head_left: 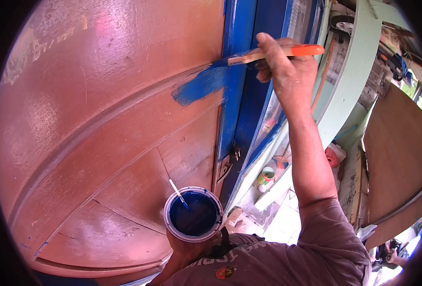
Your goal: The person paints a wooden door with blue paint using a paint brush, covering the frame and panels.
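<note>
My right hand (289, 69) grips a paintbrush (256, 55) with a wooden handle and orange end. Its bristles, covered in blue, touch the brown door (125, 109) at the edge of a blue-painted upright strip (234, 95). A fresh blue patch (199, 88) spreads leftward from that strip over the brown. Low in front of my chest, my left hand (192, 247) holds up a round can of dark blue paint (194, 214). The can hides most of that hand's fingers. A thin white stick (178, 193) leans inside the can, its lower end blue.
A door handle with keys (232, 159) sits right of the brown panels. Beyond the blue frame are a pale green post (351, 71), a small tin (265, 176) on the floor and a large brown board (396, 157).
</note>
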